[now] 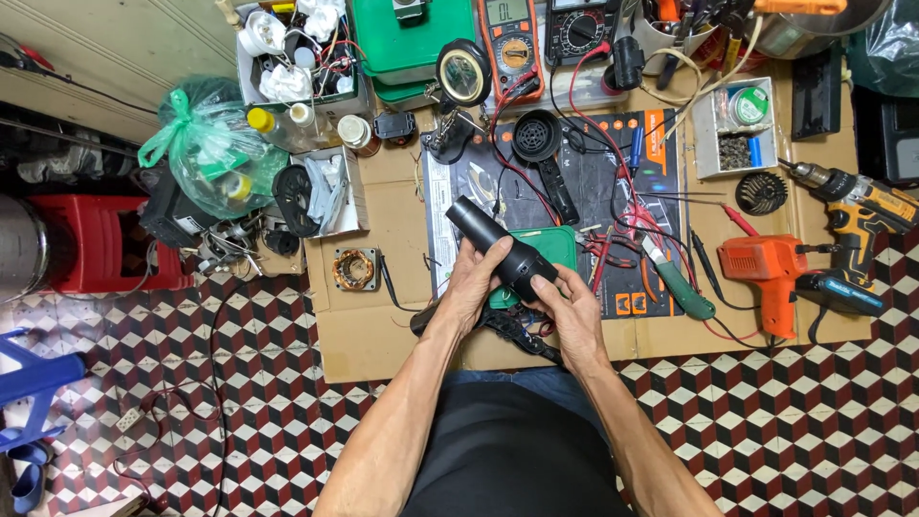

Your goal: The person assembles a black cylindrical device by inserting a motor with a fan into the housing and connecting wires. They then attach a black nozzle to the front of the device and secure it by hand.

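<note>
Floor: checkered red, white and black tiles, with flattened cardboard (364, 335) as the work surface.
Landmark: black hair dryer body (500, 247), held above the near middle of the cardboard, nozzle end tilted up and left.
Far left of the dryer body: red plastic stool (105, 249) and tied green plastic bag (206, 158), well apart.
Just left of the dryer body: copper-wound motor stator (355, 269), flat on the cardboard.
Left hand (474, 282): fingers curled round the barrel from below, thumb on the upper side; firm wrap, not open.
Right hand (572, 311): fingers (544, 283) closed on the rear end of the barrel, pinching near the seam.
Doing it well, as a judgement: left hand steady as the anchor, right hand alone turning or pulling, barrel kept over the green mat (555, 244) for loose parts.
Behind the dryer body: black fan housing (538, 139) and red probe leads (593, 105), near.
Right of the dryer body: green-handled knife (680, 285), blade side toward the wrist; orange soldering gun (771, 273) and cordless drill (857, 215), farther.
Open room: bare cardboard left and near; right side crowded; near edge just under the forearms.
</note>
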